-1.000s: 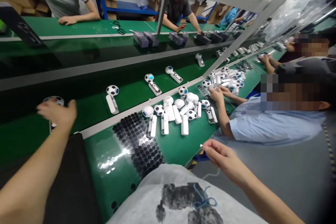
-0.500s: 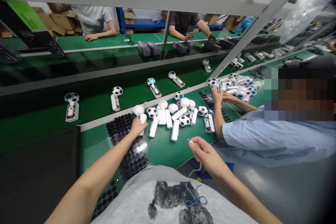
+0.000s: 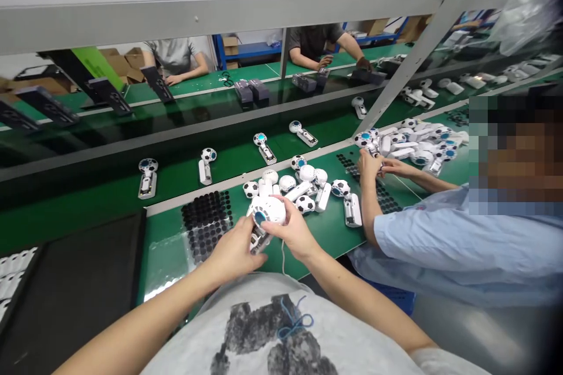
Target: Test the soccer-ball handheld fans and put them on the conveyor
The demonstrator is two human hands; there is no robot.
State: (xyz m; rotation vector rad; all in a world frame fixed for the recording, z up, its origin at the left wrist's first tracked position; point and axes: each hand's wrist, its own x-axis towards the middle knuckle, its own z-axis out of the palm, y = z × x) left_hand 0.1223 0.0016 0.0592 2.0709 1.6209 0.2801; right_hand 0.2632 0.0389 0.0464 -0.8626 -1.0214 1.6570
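A white device with a round head and a blue centre (image 3: 271, 211) is held between both hands above the green table (image 3: 325, 228). My left hand (image 3: 235, 249) is closed round its lower body, where inner parts show. The fingers of my right hand (image 3: 297, 228) grip the round head; a thin white cable hangs below that hand. Just beyond lies a pile of white devices (image 3: 297, 190), some with a black-and-white football pattern. Left of the pile are sheets of round black pads (image 3: 206, 217).
Open devices (image 3: 205, 167) stand spaced along the green conveyor. A co-worker's hands (image 3: 373, 167) work at another pile (image 3: 422, 143) on the right. A black tray (image 3: 83, 281) lies at the left. A slanted metal post (image 3: 422, 53) rises behind.
My left hand has brought a device from the left of the pile nearer my body. My right hand has moved left and taken hold of its head. The view has shifted.
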